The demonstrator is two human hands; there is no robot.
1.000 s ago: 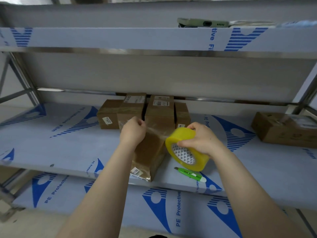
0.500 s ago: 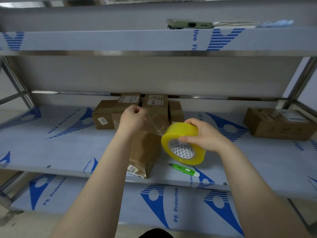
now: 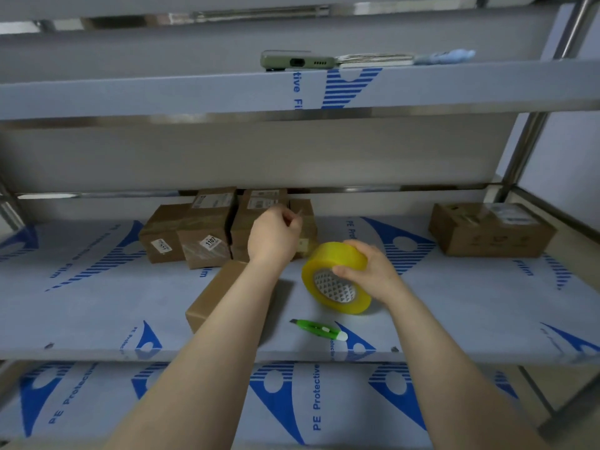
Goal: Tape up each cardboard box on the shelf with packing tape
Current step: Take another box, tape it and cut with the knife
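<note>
Single view, head-worn, wide-angle. Faces forward and slightly down into a rack. Middle shelf (image 3: pixel 97 303) close, filling mid-frame. Upper shelf (image 3: pixel 162 95) front edge seen from just below. Lower shelf (image 3: pixel 227 401) along the bottom. Forearms enter from the bottom edge. Left hand (image 3: pixel 274 237), right hand (image 3: pixel 370 271) and tape roll (image 3: pixel 334 289) near centre. Rack lines bow toward the edges.

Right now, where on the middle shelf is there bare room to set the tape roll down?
Two free patches: the shelf left of the box cluster and front box, and the stretch between the tape roll in the right hand and the lone box. Crowded at centre: left hand, front box, cutter.
</note>
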